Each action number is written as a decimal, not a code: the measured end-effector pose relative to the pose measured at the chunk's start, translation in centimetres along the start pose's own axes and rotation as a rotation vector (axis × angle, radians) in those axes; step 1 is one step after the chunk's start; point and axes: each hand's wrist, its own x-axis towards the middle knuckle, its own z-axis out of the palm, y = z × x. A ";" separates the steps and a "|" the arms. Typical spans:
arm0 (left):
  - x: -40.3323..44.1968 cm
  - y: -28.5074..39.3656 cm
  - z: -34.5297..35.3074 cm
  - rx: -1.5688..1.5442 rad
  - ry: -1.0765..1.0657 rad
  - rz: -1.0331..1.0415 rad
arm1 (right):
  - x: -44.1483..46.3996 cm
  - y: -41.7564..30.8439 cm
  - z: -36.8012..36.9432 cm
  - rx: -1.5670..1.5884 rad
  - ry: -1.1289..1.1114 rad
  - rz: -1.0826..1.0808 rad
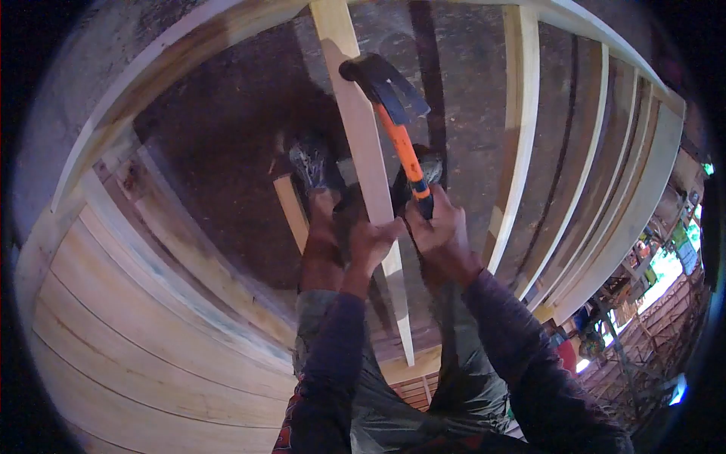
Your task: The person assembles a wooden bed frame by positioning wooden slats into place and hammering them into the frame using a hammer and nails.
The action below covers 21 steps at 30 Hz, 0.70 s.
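Note:
My right hand (441, 225) is wrapped round the dark grip of a claw hammer (403, 144) with an orange shaft. The hammer's black head reaches up over a pale wooden batten (358, 125); whether it touches the wood I cannot tell. This batten runs lengthwise between my legs, from the top of the view down to near my knees. My left hand (370, 246) grips the batten close to my right hand, its thumb lying across the top face. Anything small pinched in those fingers cannot be made out.
My feet stand on a dark panel (227, 121) on either side of the batten. A short wood piece (290, 208) lies by my left foot. More pale battens (517, 136) cross the panel to the right. Planked boards (151, 325) fill the lower left, and clutter (643, 265) shows far right.

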 end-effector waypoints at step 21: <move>-4.1 15.4 -7.7 0.228 0.311 0.100 | -26.5 -3.4 -29.9 0.176 0.000 0.415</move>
